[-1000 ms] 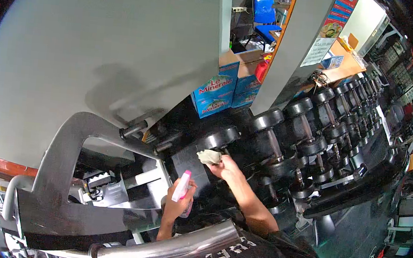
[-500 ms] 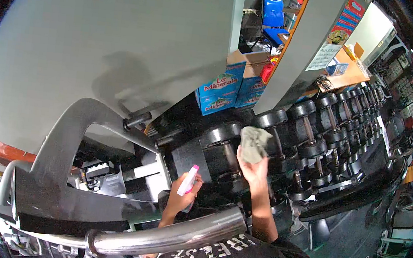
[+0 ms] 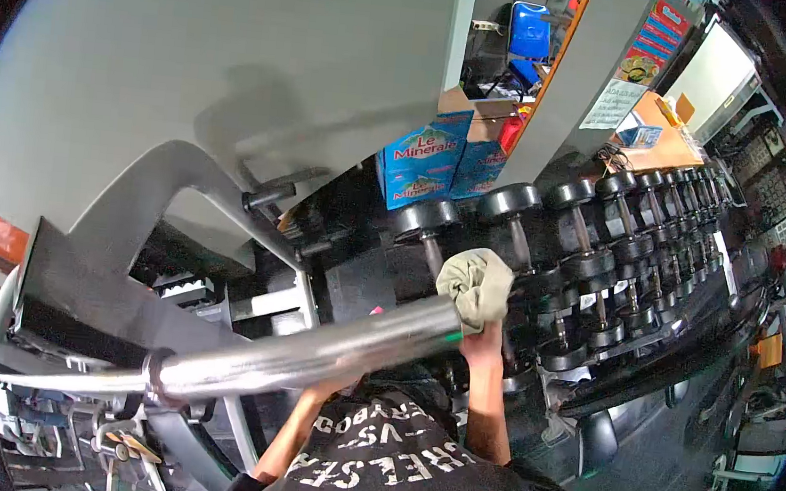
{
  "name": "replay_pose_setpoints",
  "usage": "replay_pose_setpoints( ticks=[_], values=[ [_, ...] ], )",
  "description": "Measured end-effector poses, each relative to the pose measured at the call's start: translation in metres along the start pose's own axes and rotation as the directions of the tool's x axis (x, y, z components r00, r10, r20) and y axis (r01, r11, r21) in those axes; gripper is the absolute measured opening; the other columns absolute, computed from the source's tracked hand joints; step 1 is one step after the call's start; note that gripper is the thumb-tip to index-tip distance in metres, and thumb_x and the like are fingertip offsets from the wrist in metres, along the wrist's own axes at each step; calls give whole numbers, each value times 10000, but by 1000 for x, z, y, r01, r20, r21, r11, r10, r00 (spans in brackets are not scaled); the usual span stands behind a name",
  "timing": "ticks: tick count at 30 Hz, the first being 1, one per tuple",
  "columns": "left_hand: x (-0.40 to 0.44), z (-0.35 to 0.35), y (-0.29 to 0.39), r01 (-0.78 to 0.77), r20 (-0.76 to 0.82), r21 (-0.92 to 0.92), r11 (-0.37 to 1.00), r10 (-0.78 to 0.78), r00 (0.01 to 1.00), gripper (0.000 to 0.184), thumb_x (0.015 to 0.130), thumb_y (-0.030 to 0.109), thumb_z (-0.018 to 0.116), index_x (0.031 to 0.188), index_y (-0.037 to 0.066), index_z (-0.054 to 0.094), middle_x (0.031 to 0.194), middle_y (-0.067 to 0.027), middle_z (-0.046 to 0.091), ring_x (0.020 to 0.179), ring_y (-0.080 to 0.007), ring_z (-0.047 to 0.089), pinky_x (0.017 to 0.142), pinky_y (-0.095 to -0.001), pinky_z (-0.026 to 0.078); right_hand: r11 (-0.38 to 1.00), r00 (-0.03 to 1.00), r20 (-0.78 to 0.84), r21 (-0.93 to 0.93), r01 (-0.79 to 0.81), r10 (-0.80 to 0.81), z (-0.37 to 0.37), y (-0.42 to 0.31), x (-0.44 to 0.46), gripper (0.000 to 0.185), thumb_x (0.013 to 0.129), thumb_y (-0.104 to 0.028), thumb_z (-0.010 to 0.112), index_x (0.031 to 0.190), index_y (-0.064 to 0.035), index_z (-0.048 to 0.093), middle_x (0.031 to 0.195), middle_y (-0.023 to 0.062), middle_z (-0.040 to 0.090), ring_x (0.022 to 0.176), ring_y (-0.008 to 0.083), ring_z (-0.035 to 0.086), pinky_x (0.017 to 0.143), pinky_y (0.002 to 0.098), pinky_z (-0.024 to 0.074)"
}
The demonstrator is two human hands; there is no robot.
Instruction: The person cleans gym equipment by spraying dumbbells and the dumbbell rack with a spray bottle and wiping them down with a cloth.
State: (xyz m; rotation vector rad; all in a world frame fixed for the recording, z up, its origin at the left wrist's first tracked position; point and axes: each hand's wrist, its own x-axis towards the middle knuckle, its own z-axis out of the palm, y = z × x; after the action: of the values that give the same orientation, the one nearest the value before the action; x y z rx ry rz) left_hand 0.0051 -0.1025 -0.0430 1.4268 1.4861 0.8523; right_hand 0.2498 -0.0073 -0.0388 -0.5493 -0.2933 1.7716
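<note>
In my right hand (image 3: 483, 338) is a crumpled grey-green cloth (image 3: 476, 287), bunched up at the end of a thick chrome bar (image 3: 308, 346). The cloth meets the bar's tip in view, though I cannot tell how firmly it presses there. My left hand (image 3: 334, 385) is mostly hidden behind the bar. Just above the bar shows the pink nozzle tip of a spray bottle (image 3: 376, 310), whose body is covered. Beyond the cloth stands a large black dumbbell (image 3: 427, 218) with a metal handle.
A long rack of black dumbbells (image 3: 590, 264) runs off to the right. The bar belongs to a grey-framed machine (image 3: 148, 189) by the wall on the left. Blue cartons (image 3: 420, 163) stand behind the dumbbells, near a pillar (image 3: 559, 91) and a blue chair (image 3: 530, 33).
The chrome bar appears higher in view and now covers my left hand and most of the spray bottle. My right hand has brought the cloth down to the bar's end.
</note>
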Motion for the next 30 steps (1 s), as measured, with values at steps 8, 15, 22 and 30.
replay_pose_setpoints(
  ticks=[8, 15, 22, 30],
  values=[
    [-61, 23, 62, -4, -37, -212, 977, -4, 999, 213, 860, 158, 658, 1039, 59, 599, 769, 0, 619, 573, -69, 543, 516, -236, 447, 977, 1000, 10, -214, 1, 1, -10, -12, -89, 365, 896, -72, 569, 1246, -9, 486, 1150, 77, 596, 993, 181, 616, 879, 332, 517],
    [-161, 70, 63, -28, -181, -414, 910, -52, 982, 173, 841, 75, 654, 1001, 38, 600, 808, -10, 635, 566, -55, 535, 508, -223, 439, 955, 995, -67, -283, -90, 74, -45, -20, -173, 342, 954, -181, 484, 1275, -63, 499, 1207, 76, 586, 1047, 204, 605, 887, 368, 518],
    [-220, 99, 70, -71, -280, -438, 896, -62, 958, 107, 865, 15, 599, 970, 20, 580, 803, -35, 621, 571, -66, 541, 520, -224, 445, 943, 985, 17, -292, -159, 171, -35, -31, -238, 437, 931, -143, 529, 1346, -99, 398, 1278, 74, 521, 1104, 236, 575, 931, 432, 505],
    [-232, 111, 66, -43, -249, -437, 898, -75, 965, 145, 851, 23, 610, 991, 13, 579, 823, -49, 627, 570, -79, 556, 512, -230, 457, 647, 995, 83, -755, 103, -63, -59, -33, -253, 649, 769, 148, 554, 1363, -32, 364, 1289, 54, 506, 1170, 153, 502, 1006, 287, 390]
  ],
)
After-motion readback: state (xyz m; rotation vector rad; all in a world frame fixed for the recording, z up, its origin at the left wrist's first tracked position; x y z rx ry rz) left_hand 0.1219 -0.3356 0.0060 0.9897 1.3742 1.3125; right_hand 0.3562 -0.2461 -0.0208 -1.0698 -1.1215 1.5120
